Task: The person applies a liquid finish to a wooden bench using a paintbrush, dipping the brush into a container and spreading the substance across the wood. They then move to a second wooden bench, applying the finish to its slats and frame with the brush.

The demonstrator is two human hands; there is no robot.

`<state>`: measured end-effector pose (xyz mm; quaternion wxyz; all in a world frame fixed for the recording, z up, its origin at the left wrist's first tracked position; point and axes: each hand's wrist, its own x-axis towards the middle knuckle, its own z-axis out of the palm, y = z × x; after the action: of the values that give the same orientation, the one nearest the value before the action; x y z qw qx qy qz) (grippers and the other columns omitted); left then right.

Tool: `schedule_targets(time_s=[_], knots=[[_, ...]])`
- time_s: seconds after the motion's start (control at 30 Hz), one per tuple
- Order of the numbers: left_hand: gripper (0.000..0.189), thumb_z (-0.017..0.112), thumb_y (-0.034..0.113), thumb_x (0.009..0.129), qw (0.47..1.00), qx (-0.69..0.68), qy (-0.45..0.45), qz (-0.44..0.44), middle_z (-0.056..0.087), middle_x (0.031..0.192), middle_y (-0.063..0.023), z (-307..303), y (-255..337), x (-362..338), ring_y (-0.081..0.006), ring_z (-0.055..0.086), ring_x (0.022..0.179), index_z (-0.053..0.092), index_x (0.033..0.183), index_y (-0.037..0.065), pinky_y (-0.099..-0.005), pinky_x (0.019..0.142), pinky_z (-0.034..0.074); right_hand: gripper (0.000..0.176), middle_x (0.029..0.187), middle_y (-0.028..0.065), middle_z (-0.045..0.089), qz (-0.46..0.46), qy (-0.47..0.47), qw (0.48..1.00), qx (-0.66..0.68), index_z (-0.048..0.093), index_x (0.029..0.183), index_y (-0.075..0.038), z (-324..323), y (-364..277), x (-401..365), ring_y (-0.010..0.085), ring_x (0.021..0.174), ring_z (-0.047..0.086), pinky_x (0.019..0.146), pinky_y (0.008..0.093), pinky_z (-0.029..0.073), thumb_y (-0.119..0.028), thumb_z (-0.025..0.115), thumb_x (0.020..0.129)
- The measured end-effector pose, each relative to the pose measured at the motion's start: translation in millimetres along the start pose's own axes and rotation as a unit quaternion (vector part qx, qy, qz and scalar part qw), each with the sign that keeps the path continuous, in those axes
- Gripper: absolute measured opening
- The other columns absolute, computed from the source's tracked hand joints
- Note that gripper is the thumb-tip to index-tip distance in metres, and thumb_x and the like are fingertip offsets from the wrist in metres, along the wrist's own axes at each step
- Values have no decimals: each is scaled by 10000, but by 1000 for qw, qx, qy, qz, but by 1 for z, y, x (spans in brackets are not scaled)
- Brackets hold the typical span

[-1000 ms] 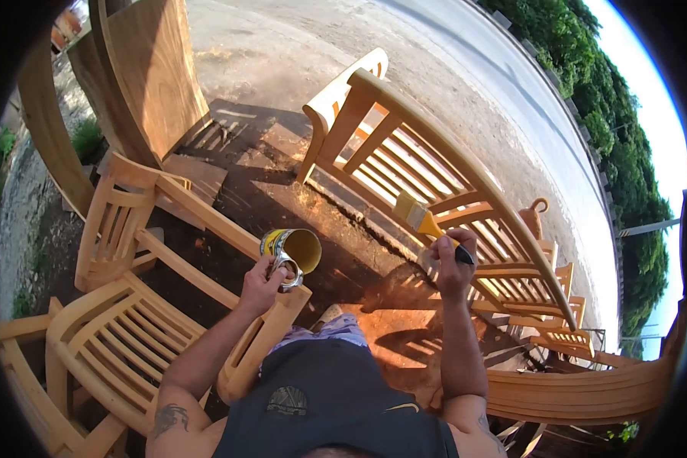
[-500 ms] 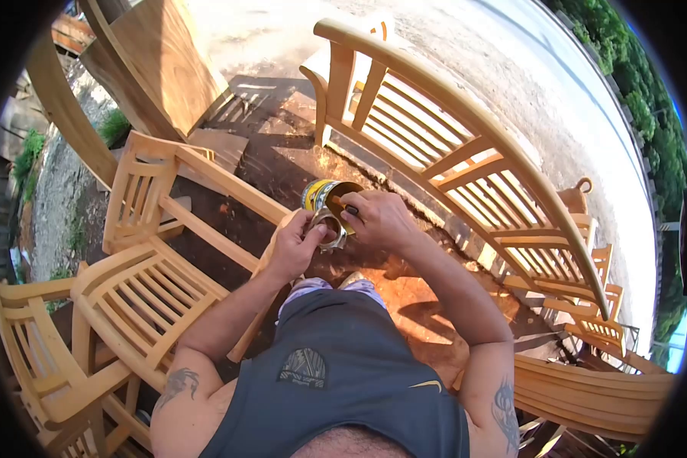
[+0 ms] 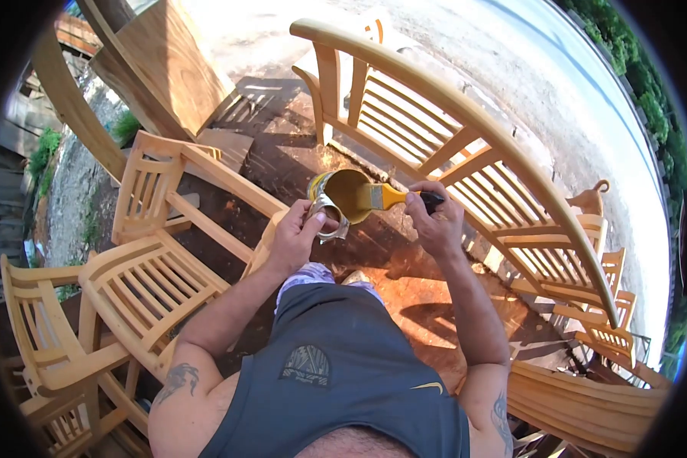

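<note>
A yellow-labelled can (image 3: 346, 194) is tilted in front of me, with a roll of tape (image 3: 330, 221) against its near side. My left hand (image 3: 298, 235) is closed on the tape roll, its thumb through the ring, beside the can. My right hand (image 3: 437, 223) grips the black-tipped handle of a yellow paintbrush (image 3: 389, 197). The brush lies level across the can's mouth, its bristles over the opening. Whether my left fingers also touch the can is hidden.
A long slatted wooden bench (image 3: 450, 114) stands ahead and to the right. Wooden chairs (image 3: 149, 286) and a chair frame (image 3: 210, 179) are on my left. A wooden slab (image 3: 172, 65) leans at the upper left. Another wooden piece (image 3: 584, 401) is at the lower right.
My right hand has moved right and drawn the brush out of the can, so its metal band and yellow handle now show. The can's opening faces me more.
</note>
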<state>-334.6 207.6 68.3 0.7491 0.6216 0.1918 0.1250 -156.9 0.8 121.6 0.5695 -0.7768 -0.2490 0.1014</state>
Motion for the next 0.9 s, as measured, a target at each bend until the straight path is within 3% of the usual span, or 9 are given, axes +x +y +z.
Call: schedule_targets(time_s=[0.1,0.4,0.63,0.73,0.83,0.9], knots=[[197,496,124,1044,999,31,-17,26,708,985,-129,1,1,11,-156,694,887,528,1187,-7,-310,782,587,86,668,1,637,-5,38,999,20,670,993,-51,-9,2,-1,46,557,541,516,228,429,-110,699,938],[167,486,131,1051,997,27,-69,-2,704,996,-137,-15,13,45,-159,698,875,509,1156,4,-312,759,607,114,718,40,679,50,109,984,133,663,1036,-18,-14,5,0,48,552,569,492,210,456,-109,666,968],[172,484,134,1044,998,4,-66,-22,715,962,-146,-35,34,63,-164,704,804,504,1140,-7,-304,736,599,102,717,66,668,75,186,960,195,637,1039,-37,2,14,6,62,531,539,479,200,421,-120,648,981],[161,480,128,1045,998,-22,-51,-29,714,955,-147,-47,43,67,-165,706,796,505,1134,-4,-294,738,595,168,758,115,690,138,207,912,326,622,1064,-47,6,35,14,137,524,579,487,254,463,-185,611,969],[162,485,114,1036,999,-19,-39,-26,710,969,-154,-65,37,74,-171,709,840,498,1120,-23,-309,719,626,245,836,158,700,175,164,812,532,613,1120,-34,20,44,24,198,600,629,551,322,516,-213,556,963],[160,485,112,1035,999,-21,-24,-38,710,969,-157,-76,36,76,-173,710,837,495,1120,-24,-308,713,625,288,911,179,698,186,120,775,592,609,1158,-25,34,48,33,216,665,647,605,346,532,-217,537,956]])
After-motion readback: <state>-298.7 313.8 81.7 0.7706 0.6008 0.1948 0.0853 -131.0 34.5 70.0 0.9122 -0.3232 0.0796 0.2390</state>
